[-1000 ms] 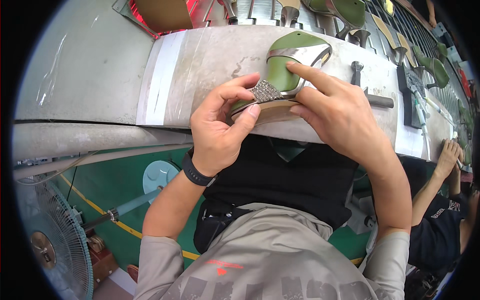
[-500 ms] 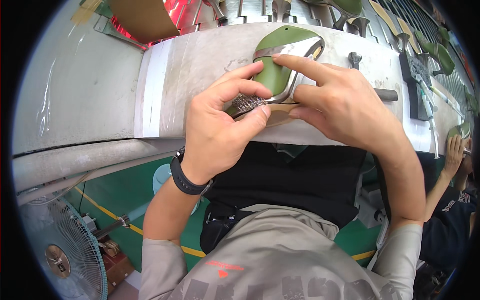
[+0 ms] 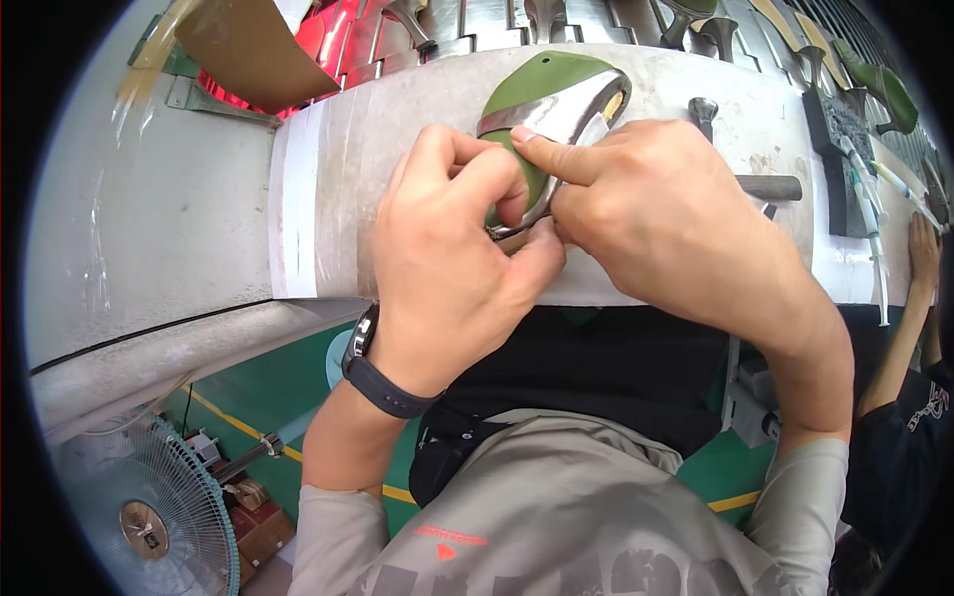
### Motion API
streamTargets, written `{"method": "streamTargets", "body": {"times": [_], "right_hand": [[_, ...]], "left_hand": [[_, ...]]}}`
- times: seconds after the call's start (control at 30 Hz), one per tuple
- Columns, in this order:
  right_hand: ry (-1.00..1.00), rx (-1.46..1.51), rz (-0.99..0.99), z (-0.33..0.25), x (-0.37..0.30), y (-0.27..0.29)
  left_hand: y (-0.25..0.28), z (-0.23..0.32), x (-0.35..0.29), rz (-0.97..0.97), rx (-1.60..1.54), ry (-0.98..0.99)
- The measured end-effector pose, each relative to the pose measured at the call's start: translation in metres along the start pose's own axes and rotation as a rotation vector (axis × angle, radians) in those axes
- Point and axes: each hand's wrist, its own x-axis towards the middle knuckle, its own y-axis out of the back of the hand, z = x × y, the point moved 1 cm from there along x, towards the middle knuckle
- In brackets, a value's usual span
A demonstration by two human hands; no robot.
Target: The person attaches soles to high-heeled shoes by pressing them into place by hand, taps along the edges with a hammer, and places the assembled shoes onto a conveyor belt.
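A green sandal (image 3: 553, 74) with a shiny silver strap (image 3: 556, 111) lies on the bench in front of me. My left hand (image 3: 452, 214) is closed at its near left side, with index finger and thumb pinching near the edge. What sits between those fingertips is mostly hidden; a tiny bit of sparkly trim shows. From the right, my right hand (image 3: 646, 194) grips the sandal's side, its index fingertip pressing where the strap meets the green surface.
A hammer (image 3: 704, 115) lies right of the sandal, partly behind my right hand. Farther right, syringes (image 3: 867, 204) rest by a black foam block (image 3: 833, 164). Shoe parts stand on a slatted metal conveyor (image 3: 487, 22). A co-worker's hand (image 3: 923, 248) is at far right; a fan (image 3: 144, 517) stands lower left.
My left fingers have curled in and moved right along the sandal's edge, covering the sparkly band that showed before. My right index finger has shifted slightly left and nearer. The view has shifted a little.
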Motion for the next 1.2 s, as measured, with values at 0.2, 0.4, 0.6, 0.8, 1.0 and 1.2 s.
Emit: {"method": "streamTargets", "body": {"times": [0.2,0.4,0.6,0.8,1.0,1.2], "right_hand": [[-0.178,-0.192,0.126,0.020,-0.033,0.012],[-0.388,-0.229,0.366,0.009,-0.027,0.046],[-0.493,0.742,0.381,-0.013,-0.021,0.036],[-0.209,0.233,0.589,-0.040,0.015,0.013],[-0.059,0.100,0.591,-0.031,0.017,-0.004],[-0.015,0.068,0.550,-0.031,0.024,-0.006]], "left_hand": [[-0.008,-0.026,0.077,-0.111,0.128,-0.280],[-0.036,-0.050,0.155,-0.448,-0.189,-0.210],[-0.027,-0.070,0.081,-0.167,-0.675,-0.352],[-0.021,-0.076,0.063,-0.077,-0.805,-0.379],[-0.025,-0.073,0.062,-0.072,-0.998,-0.246],[-0.024,-0.079,0.063,-0.057,-1.005,-0.270]]}}
